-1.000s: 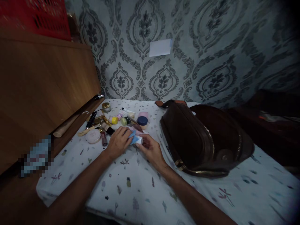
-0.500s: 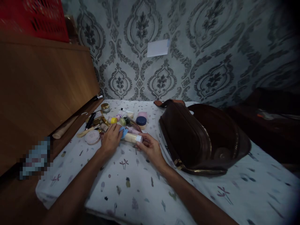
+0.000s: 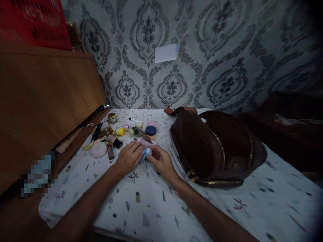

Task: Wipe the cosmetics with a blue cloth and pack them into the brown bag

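Observation:
In the head view my left hand (image 3: 129,157) is closed around a small bottle, with a blue cloth (image 3: 144,154) between its fingers and the bottle. Most of the bottle is hidden; its white cap (image 3: 149,152) pokes out on the right. My right hand (image 3: 163,162) pinches the bottle at that cap end. Just beyond the hands lies a pink tube (image 3: 142,141). To the left are a dark-capped lip gloss (image 3: 110,153), a black-capped foundation bottle (image 3: 114,140) and a round pale compact (image 3: 99,149).
A brown leather bag (image 3: 217,151) with gold zips rests right of my hands. Behind them stand a blue-lidded jar (image 3: 151,131), a yellow-capped bottle (image 3: 120,131) and a gold-lidded jar (image 3: 112,117). A wooden cabinet (image 3: 50,90) bounds the left side of the patterned sheet (image 3: 146,201).
My left hand has slid right with the blue cloth along the bottle toward its white cap, covering the pale body. The lip gloss and foundation bottle have come into fuller sight.

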A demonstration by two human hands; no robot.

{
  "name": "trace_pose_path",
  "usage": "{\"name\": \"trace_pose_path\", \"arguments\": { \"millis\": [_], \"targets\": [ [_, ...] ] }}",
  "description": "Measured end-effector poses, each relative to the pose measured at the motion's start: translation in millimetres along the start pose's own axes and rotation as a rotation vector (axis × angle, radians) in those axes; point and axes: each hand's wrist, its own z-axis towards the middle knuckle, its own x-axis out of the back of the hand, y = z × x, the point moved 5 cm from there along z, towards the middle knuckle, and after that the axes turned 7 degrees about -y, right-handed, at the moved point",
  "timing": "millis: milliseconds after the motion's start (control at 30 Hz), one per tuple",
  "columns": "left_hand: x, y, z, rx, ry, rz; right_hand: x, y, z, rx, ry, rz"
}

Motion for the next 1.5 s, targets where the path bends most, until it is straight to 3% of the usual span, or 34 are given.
{"name": "trace_pose_path", "arguments": {
  "millis": [367, 500, 633, 700, 767, 1100, 1300, 1500],
  "targets": [
    [-10.4, -48.9, -5.7, 0.305, -0.209, 0.095, 0.0, -0.6, -1.2, 0.031, -0.014, -0.047],
    [-4.6, -51.2, -6.6, 0.374, -0.146, 0.084, 0.4, -3.0, -2.0, 0.044, -0.014, -0.087],
    [10.6, -28.0, -2.0, 0.157, 0.023, -0.101, -1.8, -12.7, -4.9, 0.156, -0.049, -0.140],
    [13.6, -15.9, 0.3, 0.021, 0.018, -0.161, -3.5, -16.5, -6.7, 0.208, -0.077, -0.195],
    [13.0, -11.4, 1.9, -0.025, -0.027, -0.158, -4.5, -18.0, -7.9, 0.236, -0.090, -0.231],
    [13.1, -41.1, 0.2, 0.227, -0.148, -0.045, -5.2, -10.2, -7.6, 0.230, -0.101, -0.190],
    [9.8, -64.1, -6.6, 0.390, -0.115, -0.083, -4.8, -10.4, -8.2, 0.225, -0.098, -0.182],
    [5.1, -71.5, -10.7, 0.433, -0.071, -0.128, -6.1, -13.1, -9.2, 0.216, -0.102, -0.213]
  ]
}}
